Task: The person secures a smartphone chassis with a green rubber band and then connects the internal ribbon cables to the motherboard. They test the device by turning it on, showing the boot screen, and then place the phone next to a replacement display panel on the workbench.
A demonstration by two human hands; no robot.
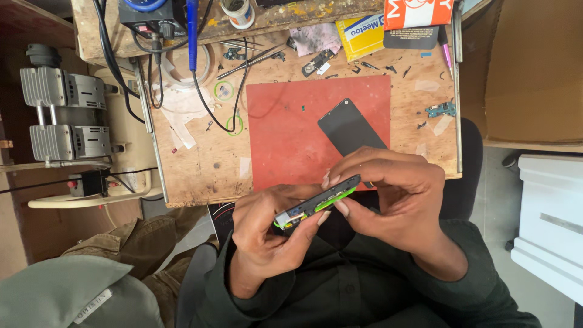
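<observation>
Phone body, dark with a green edge, sits pinched between my two hands just below the near edge of the tabletop. My left hand grips its lower end, fingers curled around it; my right hand clamps the upper end. A black screen panel lies on the red mat.

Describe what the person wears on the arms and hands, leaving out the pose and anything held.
Both hands are bare: the left hand and the right hand show no gloves, and no rings or watch can be seen. The sleeves are long, dark green cloth, reaching to the wrists. They belong to a dark green shirt with buttons down the front.
</observation>
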